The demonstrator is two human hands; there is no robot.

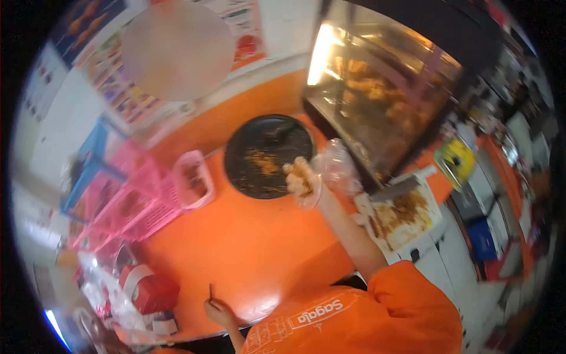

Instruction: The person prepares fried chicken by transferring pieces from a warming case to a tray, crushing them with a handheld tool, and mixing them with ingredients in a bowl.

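Observation:
My right hand (307, 190), in a clear plastic glove, is at the lower right rim of a round black plate or stone mortar (269, 188). It holds a piece of crumbly, golden-brown fried food (300, 176); blur hides its exact shape. Orange-brown food bits (261, 162) lie in the round black dish. Low at the front edge of the orange table (247, 239), my left hand (219, 312) grips a thin dark object (211, 292), too small to identify.
A lit glass display case (384, 101) with fried food stands behind at right. Beside it are a clear plastic bag (338, 166) and a white tray (435, 199) with crumbs and a broad cleaver-like blade (395, 189). Pink plastic baskets (150, 212) and a red box (152, 287) stand left.

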